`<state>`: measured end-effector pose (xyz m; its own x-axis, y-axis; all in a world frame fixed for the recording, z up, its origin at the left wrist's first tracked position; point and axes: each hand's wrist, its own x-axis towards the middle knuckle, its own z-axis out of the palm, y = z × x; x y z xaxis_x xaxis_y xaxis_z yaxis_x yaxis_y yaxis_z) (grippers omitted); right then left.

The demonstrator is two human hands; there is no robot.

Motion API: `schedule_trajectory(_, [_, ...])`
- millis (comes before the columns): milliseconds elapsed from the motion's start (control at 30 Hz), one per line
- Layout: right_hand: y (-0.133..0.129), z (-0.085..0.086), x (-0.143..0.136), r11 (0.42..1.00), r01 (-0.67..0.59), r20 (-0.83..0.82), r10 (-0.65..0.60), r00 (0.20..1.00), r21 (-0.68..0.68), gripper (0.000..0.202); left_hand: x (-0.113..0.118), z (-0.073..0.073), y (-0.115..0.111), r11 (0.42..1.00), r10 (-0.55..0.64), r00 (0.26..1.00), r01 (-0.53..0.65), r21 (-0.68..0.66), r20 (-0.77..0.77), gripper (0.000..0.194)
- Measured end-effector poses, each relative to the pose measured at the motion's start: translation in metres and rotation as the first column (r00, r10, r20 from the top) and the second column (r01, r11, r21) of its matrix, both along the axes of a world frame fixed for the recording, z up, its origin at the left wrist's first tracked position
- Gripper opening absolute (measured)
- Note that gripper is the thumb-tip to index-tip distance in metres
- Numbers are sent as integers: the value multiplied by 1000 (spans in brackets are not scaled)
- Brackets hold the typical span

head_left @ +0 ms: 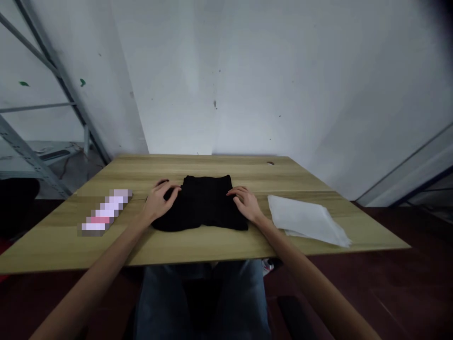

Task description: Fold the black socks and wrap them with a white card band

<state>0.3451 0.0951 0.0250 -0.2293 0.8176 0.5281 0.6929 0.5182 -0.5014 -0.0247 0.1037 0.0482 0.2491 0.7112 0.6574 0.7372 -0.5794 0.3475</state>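
Jeans-clad legs (163, 297) nearest, below wood-grain counter (219, 248). One black cloth (207, 203), plain, uneven-edged, wider at near side, lying flat mid-counter between two hands. Left hand (157, 202) at its left side, fingers loosely curled, thumb near index tip; cannot tell if pinching. Right hand (248, 204) on its right edge, fingers part-open, thumb apart, nothing gripped. Rightward, thin white sheets (300, 217), at least two. Leftward, one pixelated item (109, 210). Beyond, marked white wall (247, 71); metal frame (66, 85) at left.
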Motion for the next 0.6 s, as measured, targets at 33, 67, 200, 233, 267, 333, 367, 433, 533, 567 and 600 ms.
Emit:
schedule_trajectory(33, [0,1,-1,1000,3,20,-3,1000,-7,32,-4,0,4,995,97,994,-98,18,46,27])
schedule_trajectory(67, [0,1,-2,1000,4,30,-3,1000,-6,31,-9,0,9,979,202,976,-205,25,87,29])
schedule_trajectory(200, [-3,2,-3,998,19,0,-19,1000,53,31,-34,-10,30,895,429,902,-418,-156,47,40])
schedule_trajectory(233, [-4,2,-3,998,23,2,-23,1000,62,31,-40,-14,33,889,418,908,-403,-216,25,40])
schedule_trajectory(267, [-5,2,-3,997,26,8,-26,1000,69,30,-44,-16,36,890,393,919,-375,-259,21,39])
schedule_trajectory(333, [-5,1,-2,996,20,21,-22,1000,81,28,-48,-19,39,909,331,941,-299,-289,68,33])
schedule_trajectory(367, [-5,0,-2,996,16,24,-18,1000,91,27,-49,-19,40,922,302,947,-262,-287,105,30])
schedule_trajectory(433, [-4,-1,-2,994,4,25,-7,1000,109,26,-47,-17,41,940,258,949,-203,-274,182,24])
schedule_trajectory(533, [-4,-2,-2,993,2,25,-5,1000,118,24,-43,-9,38,968,199,938,-144,-204,285,24])
schedule_trajectory(567, [-5,-2,-2,993,4,30,-7,1000,116,24,-42,-7,35,977,181,936,-136,-165,303,26])
schedule_trajectory(600, [-6,-1,-2,993,3,38,-7,999,114,24,-42,-4,32,982,167,939,-133,-131,302,28])
